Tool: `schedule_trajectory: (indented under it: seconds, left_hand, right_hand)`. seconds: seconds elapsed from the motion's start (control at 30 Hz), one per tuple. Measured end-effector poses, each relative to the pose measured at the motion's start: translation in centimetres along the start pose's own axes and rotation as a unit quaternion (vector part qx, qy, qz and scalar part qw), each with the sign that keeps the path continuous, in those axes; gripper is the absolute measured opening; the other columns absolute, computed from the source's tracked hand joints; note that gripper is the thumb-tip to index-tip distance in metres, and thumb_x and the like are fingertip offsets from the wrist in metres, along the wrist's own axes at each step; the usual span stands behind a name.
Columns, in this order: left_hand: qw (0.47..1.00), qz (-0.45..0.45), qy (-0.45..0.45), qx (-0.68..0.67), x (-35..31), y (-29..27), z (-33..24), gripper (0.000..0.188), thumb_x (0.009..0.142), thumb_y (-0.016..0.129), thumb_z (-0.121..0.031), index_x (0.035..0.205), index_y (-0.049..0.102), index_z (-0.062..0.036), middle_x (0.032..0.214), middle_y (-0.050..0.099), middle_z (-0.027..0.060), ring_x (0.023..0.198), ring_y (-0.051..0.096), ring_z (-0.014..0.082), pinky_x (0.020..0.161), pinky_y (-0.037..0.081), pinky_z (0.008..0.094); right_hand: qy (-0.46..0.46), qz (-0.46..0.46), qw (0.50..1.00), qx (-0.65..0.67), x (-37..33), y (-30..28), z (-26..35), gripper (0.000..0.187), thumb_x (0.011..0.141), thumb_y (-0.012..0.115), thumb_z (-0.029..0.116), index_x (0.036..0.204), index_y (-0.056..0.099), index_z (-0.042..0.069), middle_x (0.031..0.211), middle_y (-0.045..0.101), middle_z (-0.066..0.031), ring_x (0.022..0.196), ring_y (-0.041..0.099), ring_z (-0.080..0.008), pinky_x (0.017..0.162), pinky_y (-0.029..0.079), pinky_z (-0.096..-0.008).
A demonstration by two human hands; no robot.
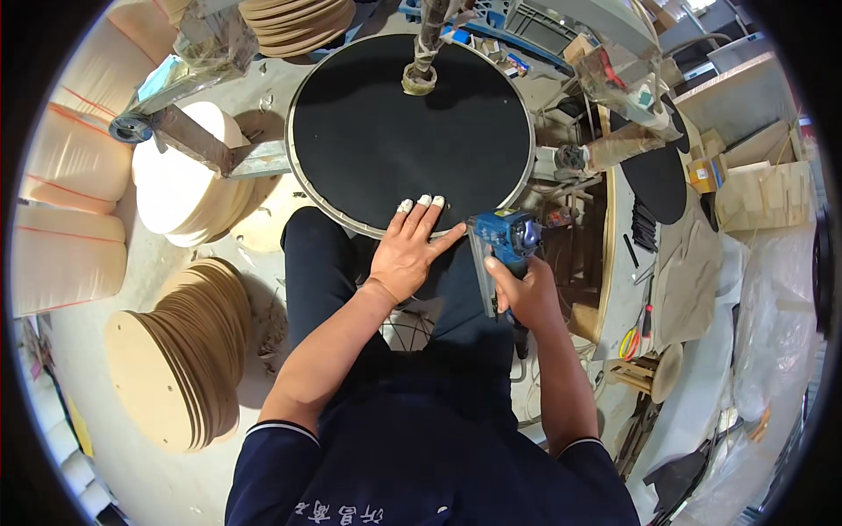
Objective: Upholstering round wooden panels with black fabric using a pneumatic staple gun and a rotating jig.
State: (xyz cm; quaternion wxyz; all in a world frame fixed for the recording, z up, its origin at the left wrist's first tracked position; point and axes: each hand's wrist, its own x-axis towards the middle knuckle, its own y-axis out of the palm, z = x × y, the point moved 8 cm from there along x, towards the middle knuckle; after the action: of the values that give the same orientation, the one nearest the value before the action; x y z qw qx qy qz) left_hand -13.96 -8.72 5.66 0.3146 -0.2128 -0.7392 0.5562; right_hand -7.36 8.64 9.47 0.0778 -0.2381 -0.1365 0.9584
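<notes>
A large round disc covered in black fabric (403, 123) lies flat in front of me, pressed from above by a vertical clamp rod (421, 74) at its far side. My left hand (410, 250) rests flat on the disc's near rim, fingers spread, with white tape on the fingertips. My right hand (524, 294) grips a blue staple gun (502, 241) whose nose sits against the disc's edge just right of my left hand.
Stacks of round wooden discs (189, 351) stand at my left and more pale discs (189, 188) lie further back. A bench (693, 263) at right carries black fabric pieces, scissors and boxes. Foam rolls (70, 158) are piled at the far left.
</notes>
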Motion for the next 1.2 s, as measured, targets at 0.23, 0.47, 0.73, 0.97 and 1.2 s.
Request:
schedule_trajectory:
  seconds: [0.23, 0.47, 0.73, 0.97, 1.2]
  left_hand:
    - [1.000, 0.013, 0.003, -0.008, -0.1, 1.6, -0.4, 0.050, 0.096, 0.058, -0.019, 0.146, 0.060, -0.0280, 0.166, 0.038, 0.0161, 0.155, 0.034, 0.0345, 0.129, 0.023, 0.0519]
    - [0.999, 0.021, -0.020, -0.018, 0.5, 2.0, -0.8, 0.047, 0.095, 0.060, -0.018, 0.141, 0.062, -0.0259, 0.168, 0.035, 0.0165, 0.157, 0.030, 0.0354, 0.130, 0.021, 0.0525]
    - [0.998, 0.049, -0.016, 0.029, 1.4, 2.4, -1.8, 0.080, 0.094, 0.061, -0.015, 0.167, 0.033, -0.0327, 0.167, 0.034, 0.0187, 0.157, 0.030, 0.0363, 0.129, 0.021, 0.0543]
    - [0.999, 0.002, -0.031, 0.028, 3.1, 3.1, -3.7, 0.070, 0.099, 0.055, -0.017, 0.166, 0.036, -0.0251, 0.165, 0.036, 0.0248, 0.155, 0.031, 0.0446, 0.127, 0.020, 0.0635]
    - [0.951, -0.115, -0.056, -0.280, 8.2, 2.9, -7.7, 0.076, 0.093, 0.063, -0.010, 0.162, 0.033, 0.0000, 0.165, 0.030, 0.0313, 0.155, 0.026, 0.0518, 0.129, 0.020, 0.0576]
  right_hand:
    - [0.043, 0.026, 0.999, 0.012, 1.1, 1.3, -0.7, 0.021, 0.101, 0.074, 0.022, 0.101, 0.068, 0.002, 0.065, 0.059, 0.0001, 0.050, 0.056, -0.0091, 0.049, 0.045, -0.0284]
    - [0.035, 0.024, 0.997, -0.063, 1.0, 1.2, 0.9, 0.026, 0.100, 0.073, 0.027, 0.102, 0.069, 0.001, 0.063, 0.059, 0.0000, 0.049, 0.054, -0.0081, 0.049, 0.043, -0.0284]
    - [0.042, -0.068, 0.996, 0.035, -0.8, -2.8, -1.3, 0.023, 0.099, 0.075, 0.026, 0.105, 0.072, 0.003, 0.063, 0.060, -0.0012, 0.048, 0.056, -0.0108, 0.047, 0.043, -0.0297]
    - [0.026, -0.158, 0.985, 0.060, -4.1, -6.3, -4.7, 0.023, 0.103, 0.071, 0.023, 0.094, 0.072, 0.001, 0.060, 0.057, -0.0020, 0.046, 0.055, -0.0132, 0.046, 0.044, -0.0309]
    - [0.017, -0.197, 0.976, 0.089, -6.8, -7.0, -5.6, 0.015, 0.101, 0.073, 0.018, 0.102, 0.072, 0.003, 0.062, 0.058, 0.0011, 0.046, 0.054, -0.0103, 0.045, 0.042, -0.0289]
